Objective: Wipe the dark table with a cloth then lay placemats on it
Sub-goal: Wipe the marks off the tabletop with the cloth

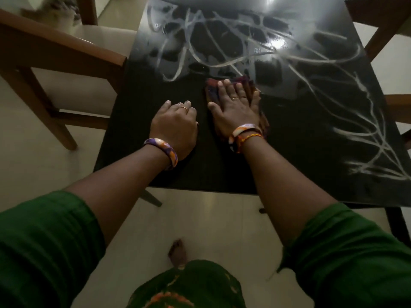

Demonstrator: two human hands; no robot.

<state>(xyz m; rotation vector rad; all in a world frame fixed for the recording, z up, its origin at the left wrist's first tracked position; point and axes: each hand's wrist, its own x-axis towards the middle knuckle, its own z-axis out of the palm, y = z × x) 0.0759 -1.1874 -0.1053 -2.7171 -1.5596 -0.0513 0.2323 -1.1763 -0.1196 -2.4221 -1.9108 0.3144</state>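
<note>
Right hand (234, 107) flat, fingers straight, pressing a dark multicoloured cloth (224, 83) onto the dark table (155, 85), toward the near edge. Left hand (175, 125) just beside it, resting on the tabletop, fingers bent under, grasping nothing. Pale wet streaks (222, 41) across the far half and right side.

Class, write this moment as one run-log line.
stage: wiping | right hand: flat on cloth | left hand: rests on table | placemats: none visible
</note>
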